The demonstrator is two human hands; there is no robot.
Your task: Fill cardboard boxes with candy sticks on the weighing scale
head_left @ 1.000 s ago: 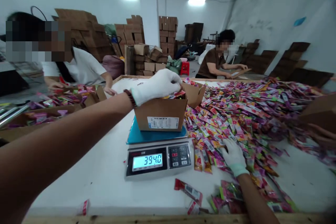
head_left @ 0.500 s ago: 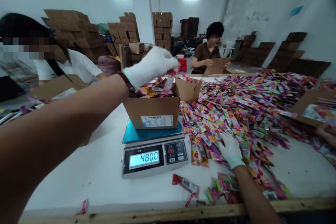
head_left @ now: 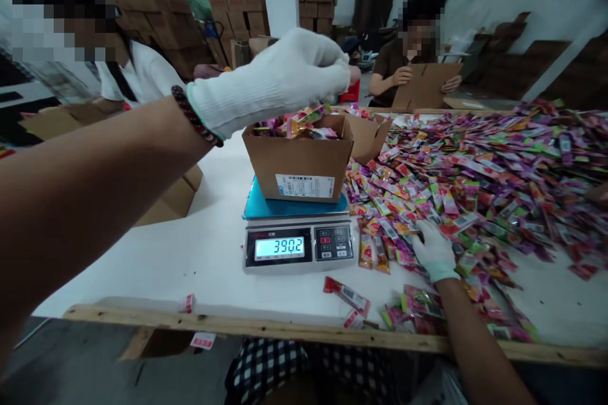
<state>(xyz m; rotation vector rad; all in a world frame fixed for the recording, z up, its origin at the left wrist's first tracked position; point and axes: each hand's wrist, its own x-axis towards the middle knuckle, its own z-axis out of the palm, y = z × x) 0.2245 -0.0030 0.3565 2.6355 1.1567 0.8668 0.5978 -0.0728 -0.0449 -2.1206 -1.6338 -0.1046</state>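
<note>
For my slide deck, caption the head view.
Gloved left hand above a box of packets on a scale reading 390.2, right hand at the packet heap.

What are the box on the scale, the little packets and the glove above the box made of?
Box: probably cardboard, matt brown with stiff flat walls. Packets: likely plastic film, glossy with bright glints. Glove: seemingly knitted fabric, matt white with ribbing; fibre unclear.

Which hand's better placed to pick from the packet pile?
Right, probably: the right hand is at the pile, while the left hand hovers above the box on the scale.
</note>
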